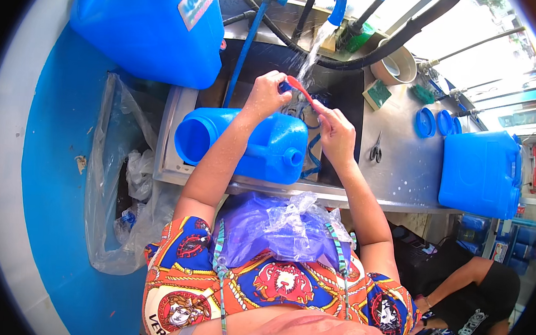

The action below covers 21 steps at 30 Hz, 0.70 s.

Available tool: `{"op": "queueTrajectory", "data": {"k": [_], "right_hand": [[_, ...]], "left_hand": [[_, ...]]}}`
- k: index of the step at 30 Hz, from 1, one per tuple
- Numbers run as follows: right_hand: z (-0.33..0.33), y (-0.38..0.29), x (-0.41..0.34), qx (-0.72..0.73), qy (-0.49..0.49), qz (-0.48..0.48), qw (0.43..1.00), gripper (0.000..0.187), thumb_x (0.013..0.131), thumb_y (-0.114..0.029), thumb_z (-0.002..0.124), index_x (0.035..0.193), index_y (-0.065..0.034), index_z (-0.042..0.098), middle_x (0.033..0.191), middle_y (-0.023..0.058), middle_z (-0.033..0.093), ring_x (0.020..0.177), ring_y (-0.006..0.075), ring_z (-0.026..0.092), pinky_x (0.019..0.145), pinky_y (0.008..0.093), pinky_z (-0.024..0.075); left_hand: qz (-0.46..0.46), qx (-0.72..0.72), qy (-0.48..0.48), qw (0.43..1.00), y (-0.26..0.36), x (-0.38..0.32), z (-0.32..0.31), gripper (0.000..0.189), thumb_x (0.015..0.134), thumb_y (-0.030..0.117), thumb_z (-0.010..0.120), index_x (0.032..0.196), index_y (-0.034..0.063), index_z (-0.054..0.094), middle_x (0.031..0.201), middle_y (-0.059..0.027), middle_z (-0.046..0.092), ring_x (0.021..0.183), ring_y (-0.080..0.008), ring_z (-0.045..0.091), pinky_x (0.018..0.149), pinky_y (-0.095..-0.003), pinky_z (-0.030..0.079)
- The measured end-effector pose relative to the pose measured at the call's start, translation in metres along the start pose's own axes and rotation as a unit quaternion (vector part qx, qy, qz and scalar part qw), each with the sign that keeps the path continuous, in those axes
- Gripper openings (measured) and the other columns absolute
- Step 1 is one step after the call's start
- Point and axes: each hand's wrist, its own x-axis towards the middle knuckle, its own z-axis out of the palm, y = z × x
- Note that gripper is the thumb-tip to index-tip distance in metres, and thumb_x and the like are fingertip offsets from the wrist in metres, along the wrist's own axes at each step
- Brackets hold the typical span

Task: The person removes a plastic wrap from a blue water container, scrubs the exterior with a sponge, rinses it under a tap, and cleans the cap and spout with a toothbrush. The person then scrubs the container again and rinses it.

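My left hand [269, 94] holds a small blue cap [285, 84] beside the head of a red brush [299, 85]. The brush's handle is gripped in my right hand [337, 130]. Both are at the stream of water [319, 44] that runs from a blue tap [338, 10] into the dark sink [346, 87]. Under my forearms a blue plastic jug [269, 140] lies on its side across the sink, its wide mouth to the left and its small spout opening to the right. Neither opening bears a lid.
A large blue container [152, 31] stands at upper left, another blue jug [477, 173] at right. The steel counter [401, 175] bears scissors [376, 149], a sponge [378, 95], blue lids [425, 122] and a bowl [396, 62]. A plastic bag [98, 203] hangs left. A person [468, 285] is at lower right.
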Motion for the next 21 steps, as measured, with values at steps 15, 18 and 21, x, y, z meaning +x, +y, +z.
{"op": "queueTrajectory", "data": {"k": [15,18,21], "right_hand": [[0.005,0.013,-0.001,0.026,0.058,-0.058,0.996,0.037,0.088,0.001,0.062,0.121,-0.0148,0.070,0.091,0.0128,0.069,0.076,0.0302,0.066,0.068,0.0349,0.0516],[0.006,0.016,-0.001,-0.020,0.105,-0.009,0.994,0.038,0.088,-0.004,0.063,0.121,-0.0211,0.069,0.078,0.0107,0.061,0.070,0.0303,0.063,0.063,0.0396,0.0504],[0.007,0.016,-0.004,0.000,0.058,-0.061,0.996,0.038,0.089,-0.003,0.062,0.121,-0.0214,0.069,0.078,0.0107,0.061,0.070,0.0304,0.063,0.063,0.0392,0.0504]], "left_hand": [[0.007,0.027,-0.024,0.999,-0.009,-0.001,0.007,0.022,0.070,0.008,0.070,0.090,-0.0009,0.067,0.083,-0.0157,0.061,0.074,-0.0327,0.064,0.068,-0.0390,0.052],[-0.013,-0.020,-0.029,0.999,-0.006,-0.002,0.006,0.022,0.070,0.007,0.070,0.090,-0.0001,0.066,0.082,-0.0153,0.061,0.073,-0.0324,0.064,0.068,-0.0387,0.052],[0.005,-0.018,-0.008,1.000,-0.004,-0.002,0.005,0.022,0.070,0.005,0.070,0.091,0.0006,0.066,0.082,-0.0147,0.061,0.073,-0.0310,0.064,0.067,-0.0380,0.052]]}}
